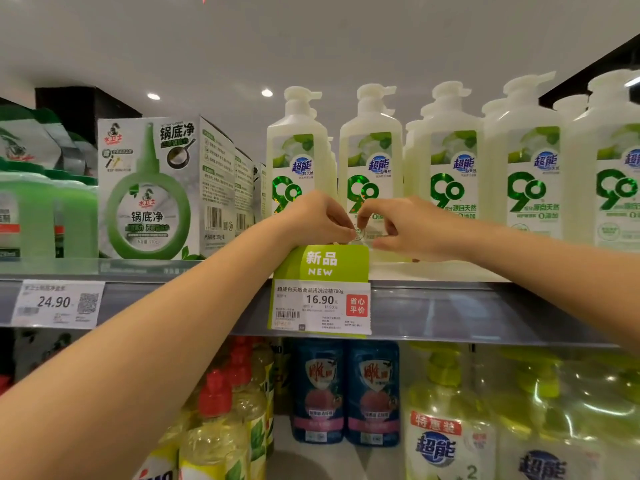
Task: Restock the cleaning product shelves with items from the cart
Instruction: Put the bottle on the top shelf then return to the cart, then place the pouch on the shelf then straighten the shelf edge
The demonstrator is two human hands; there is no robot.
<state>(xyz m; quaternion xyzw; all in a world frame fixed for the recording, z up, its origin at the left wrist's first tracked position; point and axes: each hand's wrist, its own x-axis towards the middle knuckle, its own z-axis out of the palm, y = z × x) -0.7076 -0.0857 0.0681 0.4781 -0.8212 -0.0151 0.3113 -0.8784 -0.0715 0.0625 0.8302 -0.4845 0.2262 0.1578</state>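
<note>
Grey metal upper shelf (485, 306), running left to right at head height. The task's goods are sitting on it: a row of pale green plastic pump bottles (450, 161) filling the right half, several deep. No cart is showing.

Left of them a white-and-green cardboard box (149, 188) is standing upright at the shelf front.

Lower shelf: dark blue bottles (346, 389) are standing in the middle and clear yellow bottles with red caps (221, 427) to their left.

A bright green card printed NEW (322, 263) is sticking up from the shelf rail, in front of the second pump bottle from the left (370, 150). A white price label (320, 306) is sitting below it on the rail.

Both hands are working at the green card's top edge. The left hand (317, 216) is pinching it narrow, thumb against forefinger. The right hand (398, 226) is pinching just beside it, fingertips nearly meeting the left's. Whether a small clip is between them is too small to tell.

Judgement: this is tidying the shelf marker, not placing stock.

To do it well:
- Keep the pinch light so the card is not creasing.
- Seat the card straight, so the price label stays readable.
- Keep knuckles off the bottle behind, since it is standing close to the shelf lip and could be tipping.
</note>
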